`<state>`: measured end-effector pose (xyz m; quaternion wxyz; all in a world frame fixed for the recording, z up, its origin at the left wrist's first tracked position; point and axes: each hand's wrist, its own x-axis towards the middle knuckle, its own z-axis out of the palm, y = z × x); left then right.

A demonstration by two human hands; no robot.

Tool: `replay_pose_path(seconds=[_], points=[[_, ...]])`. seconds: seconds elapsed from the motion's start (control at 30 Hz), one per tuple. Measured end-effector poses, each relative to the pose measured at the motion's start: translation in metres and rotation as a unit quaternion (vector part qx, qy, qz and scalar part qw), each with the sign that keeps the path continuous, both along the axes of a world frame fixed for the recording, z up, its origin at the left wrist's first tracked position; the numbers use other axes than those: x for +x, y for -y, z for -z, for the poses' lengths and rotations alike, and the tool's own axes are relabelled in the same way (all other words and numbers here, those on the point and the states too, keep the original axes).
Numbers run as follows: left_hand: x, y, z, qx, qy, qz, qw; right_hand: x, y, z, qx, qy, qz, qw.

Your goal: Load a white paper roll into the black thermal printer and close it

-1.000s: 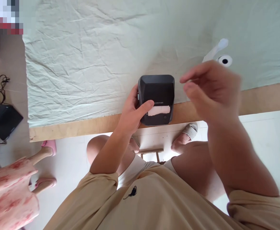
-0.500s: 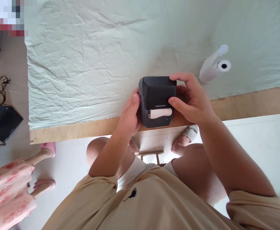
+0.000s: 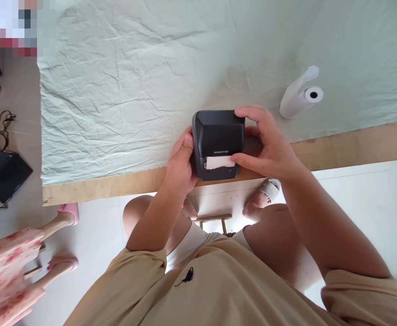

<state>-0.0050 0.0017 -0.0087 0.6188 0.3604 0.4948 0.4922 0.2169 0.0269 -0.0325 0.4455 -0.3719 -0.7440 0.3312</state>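
Observation:
A black label printer (image 3: 220,131) is held between both hands above the table's front edge, its lid down. White paper (image 3: 219,162) sticks out of the slot on its front part. My left hand (image 3: 181,163) grips the printer's left side, thumb along the edge. On the other side, my right hand (image 3: 263,140) has its fingers on the far right corner, and its thumb tip lies at the right end of the paper. The undersides of the fingers are hidden by the printer.
A white paper roll (image 3: 298,99) with a loose end stands to the right on the pale green cloth (image 3: 133,81). Bare wood (image 3: 110,183) shows along the table's front edge. At left, a person in a floral garment (image 3: 11,271) is near a black box (image 3: 6,176) and cables.
The printer has shifted slightly left in my hands. My right thumb has moved from the lid down to the end of the paper.

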Motion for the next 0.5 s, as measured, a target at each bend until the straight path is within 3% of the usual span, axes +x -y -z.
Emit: replay_pose_path(seconds=[0.17,0.37,0.5], points=[[-0.001,-0.001,0.005,-0.011,0.0,0.001,1.0,0.001,0.004,-0.02,0.05,0.051,0.083,0.994],[-0.003,0.0,0.011,-0.028,0.027,-0.002,0.999,-0.016,0.013,-0.038,0.051,-0.072,0.181,0.98],[-0.002,0.0,0.01,-0.019,0.018,0.006,1.0,-0.021,0.009,-0.04,0.024,-0.06,0.198,0.978]])
